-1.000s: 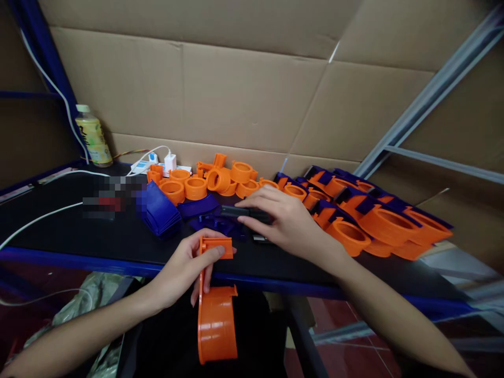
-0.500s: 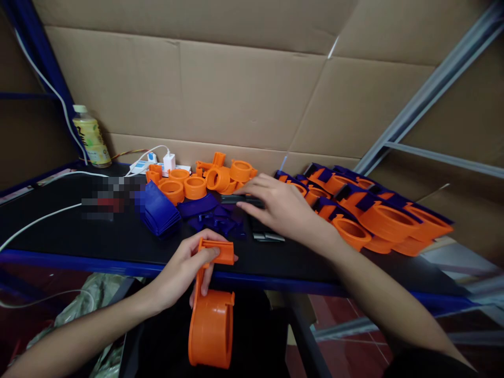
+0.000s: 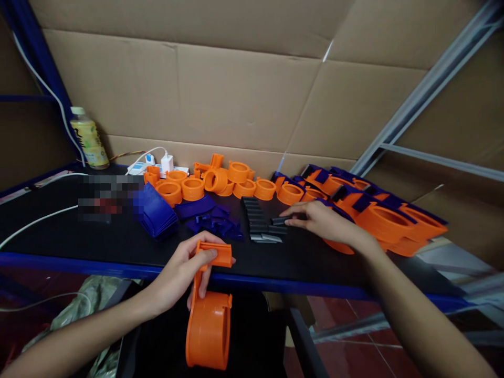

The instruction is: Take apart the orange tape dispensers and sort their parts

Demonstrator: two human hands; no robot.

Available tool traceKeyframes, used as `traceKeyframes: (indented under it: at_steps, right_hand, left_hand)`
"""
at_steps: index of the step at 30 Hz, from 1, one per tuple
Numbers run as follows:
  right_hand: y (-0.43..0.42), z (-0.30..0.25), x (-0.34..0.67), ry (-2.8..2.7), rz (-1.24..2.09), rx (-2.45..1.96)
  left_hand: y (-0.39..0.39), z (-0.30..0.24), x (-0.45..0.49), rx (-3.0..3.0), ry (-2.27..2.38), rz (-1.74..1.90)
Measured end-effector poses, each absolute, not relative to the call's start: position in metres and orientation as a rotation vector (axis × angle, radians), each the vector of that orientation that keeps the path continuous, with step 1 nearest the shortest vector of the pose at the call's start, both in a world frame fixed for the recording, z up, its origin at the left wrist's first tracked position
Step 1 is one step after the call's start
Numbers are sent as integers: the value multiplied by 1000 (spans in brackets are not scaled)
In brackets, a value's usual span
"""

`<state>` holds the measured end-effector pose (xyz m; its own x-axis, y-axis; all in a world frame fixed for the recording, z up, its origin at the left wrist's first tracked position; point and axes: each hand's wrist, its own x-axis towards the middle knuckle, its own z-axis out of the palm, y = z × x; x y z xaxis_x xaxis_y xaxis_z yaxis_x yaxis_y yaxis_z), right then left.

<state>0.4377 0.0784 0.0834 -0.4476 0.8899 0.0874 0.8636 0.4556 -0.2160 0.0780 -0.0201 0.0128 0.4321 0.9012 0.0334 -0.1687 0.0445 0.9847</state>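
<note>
My left hand [image 3: 189, 268] is closed around the upper end of an orange plastic tape dispenser [image 3: 208, 328], whose round hub hangs down in front of the table edge. To the right, my right hand [image 3: 321, 220] pinches the end of a short black plastic piece [image 3: 279, 221] between thumb and fingers. That piece is just beside a row of similar black pieces [image 3: 255, 212] laid side by side on the dark table [image 3: 220, 265]. At the near end of the row lie grey pieces [image 3: 266, 238].
Loose blue parts [image 3: 214, 226] and a fanned stack of blue plates [image 3: 156, 212] lie left of the row. Several orange ring parts [image 3: 192, 189] stand behind. Dispensers with blue parts [image 3: 384, 220] are piled at right. A bottle [image 3: 90, 139] and a white charger [image 3: 167, 161] stand at the back left.
My right hand has moved right and toward me from above the black row, uncovering it, and now pinches one black piece. My left hand keeps the orange tape dispenser almost in place.
</note>
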Motion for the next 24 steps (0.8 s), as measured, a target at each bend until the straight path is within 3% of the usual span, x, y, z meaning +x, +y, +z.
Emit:
traceKeyframes:
  at_steps: [16, 19, 24]
  right_hand:
    - [80, 70, 432, -2283, 670, -1468]
    - [80, 73, 430, -2291, 531, -1456]
    - [56, 91, 397, -2239, 31, -1282]
  left_hand:
    - [-19, 16, 79, 1230, 731, 949]
    - [-20, 16, 80, 1214, 724, 960]
    - [-21, 22, 82, 1127, 731, 1040]
